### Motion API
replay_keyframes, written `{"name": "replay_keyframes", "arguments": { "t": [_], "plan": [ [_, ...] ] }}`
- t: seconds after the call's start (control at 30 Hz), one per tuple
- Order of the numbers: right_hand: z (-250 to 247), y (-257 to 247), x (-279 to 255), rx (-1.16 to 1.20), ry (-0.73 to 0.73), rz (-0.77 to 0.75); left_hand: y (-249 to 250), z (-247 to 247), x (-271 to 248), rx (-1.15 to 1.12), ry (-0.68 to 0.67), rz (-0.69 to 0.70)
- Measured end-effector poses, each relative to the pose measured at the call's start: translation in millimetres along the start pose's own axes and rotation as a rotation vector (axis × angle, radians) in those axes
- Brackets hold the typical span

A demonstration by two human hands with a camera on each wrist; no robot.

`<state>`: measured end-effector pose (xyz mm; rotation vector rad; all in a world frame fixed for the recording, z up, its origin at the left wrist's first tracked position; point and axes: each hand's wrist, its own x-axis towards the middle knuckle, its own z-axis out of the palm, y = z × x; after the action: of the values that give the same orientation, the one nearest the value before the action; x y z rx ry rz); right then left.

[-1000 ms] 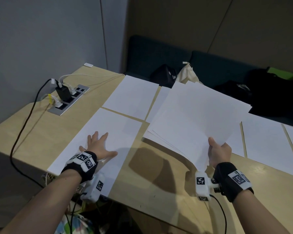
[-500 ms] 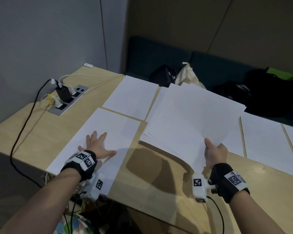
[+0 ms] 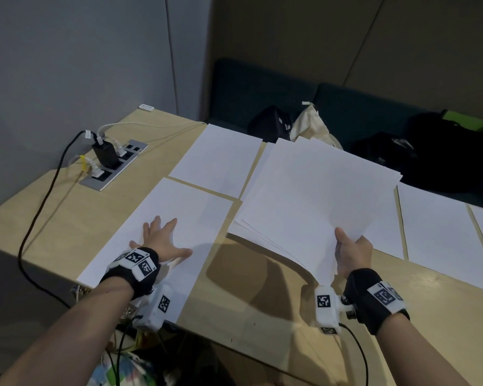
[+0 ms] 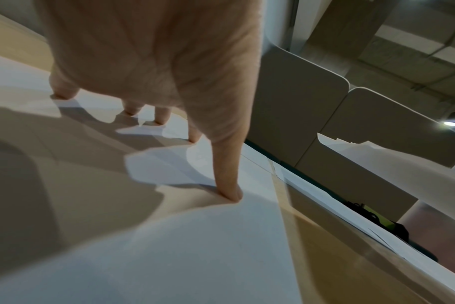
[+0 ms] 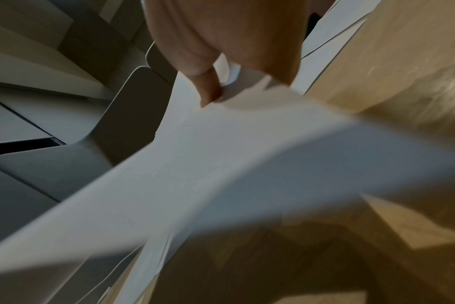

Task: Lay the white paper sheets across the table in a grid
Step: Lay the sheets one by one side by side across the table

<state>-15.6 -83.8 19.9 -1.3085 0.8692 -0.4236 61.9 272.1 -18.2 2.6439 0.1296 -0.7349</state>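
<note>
The left hand lies flat with fingers spread and straight, pressing on a white sheet that sits at the near left of the counter, its near edge running along the counter's near edge. In the left wrist view the fingertips touch the paper and nothing is gripped.

The right hand grasps a stack of sheets by its near corner, thumb on top and fingers beneath; the stack is held above the middle of the counter, fanned slightly, with the loose edges drooping at the near left side. The right wrist view shows the thumb pinching the paper, the rest blurred.

Another sheet lies at the far edge, just beyond the one under the left hand, with a narrow strip of wood between them. More sheets lie flat toward the right edge, side by side with thin gaps; part of a further sheet shows under the held stack.

A recessed power strip near the far left corner holds a black adapter and white plugs, a black cable running off the left edge. Both wrists wear black bands carrying square black-and-white coded markers; no readable writing shows anywhere. Dark bags rest on the seat beyond the counter.
</note>
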Motion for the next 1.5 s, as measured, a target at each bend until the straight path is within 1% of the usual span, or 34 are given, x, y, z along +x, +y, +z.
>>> {"name": "replay_keyframes", "arguments": {
  "t": [0.07,0.13,0.23,0.3,0.33,0.4,0.43,0.47,0.5,0.53,0.6,0.63,0.73,0.8,0.87,0.97,1.1,1.2,1.33,1.43,1.5],
  "plan": [
    [-1,2,3,-0.015,-0.001,0.005,1,0,-2,-0.031,0.011,-0.005],
    [-2,4,5,-0.051,-0.008,0.003,7,-2,-5,-0.059,0.049,0.005],
    [-4,6,6,-0.068,-0.048,-0.001,26,-7,-11,-0.106,0.208,0.074],
    [-5,5,3,-0.068,-0.098,-0.001,45,-13,-15,-0.248,0.285,0.166],
    [-6,5,1,-0.074,-0.129,-0.005,58,-15,-18,-0.348,0.265,0.22],
    [-8,5,-1,-0.093,-0.201,-0.007,83,-17,-27,-0.528,0.111,0.284],
    [-10,6,-3,-0.106,-0.237,-0.006,95,-15,-30,-0.579,0.044,0.294],
    [-12,6,-4,-0.12,-0.267,-0.006,104,-13,-32,-0.614,0.004,0.308],
    [-15,8,-5,-0.135,-0.289,-0.008,112,-11,-35,-0.656,-0.004,0.311],
    [-20,8,-5,-0.141,-0.304,-0.01,118,-7,-35,-0.711,0.02,0.307],
    [-30,8,-6,-0.125,-0.302,-0.002,126,0,-37,-0.797,0.059,0.279],
    [-36,8,-6,-0.123,-0.289,-0.001,129,4,-39,-0.845,0.057,0.279],
    [-56,8,-4,-0.133,-0.267,0.001,137,14,-48,-1.01,0.0,0.269],
    [-69,8,-3,-0.121,-0.263,0.015,139,20,-51,-1.052,-0.022,0.24],
    [-82,7,0,-0.099,-0.242,0.025,141,27,-53,-1.028,-0.02,0.215],
    [-100,5,6,-0.082,-0.174,0.032,138,39,-53,-0.942,0.014,0.174],
    [-129,-3,14,-0.078,-0.083,0.028,119,58,-54,-0.782,0.14,0.08],
    [-148,-8,19,-0.068,-0.037,0.023,106,71,-64,-0.641,0.233,0.011],
    [-169,-8,22,-0.058,-0.014,0.028,100,84,-72,-0.507,0.295,-0.002],
    [-180,-6,22,-0.058,-0.007,0.029,100,90,-69,-0.433,0.338,0.005],
    [-187,-5,22,-0.056,0.002,0.037,102,94,-67,-0.337,0.383,0.013]
  ]
}}
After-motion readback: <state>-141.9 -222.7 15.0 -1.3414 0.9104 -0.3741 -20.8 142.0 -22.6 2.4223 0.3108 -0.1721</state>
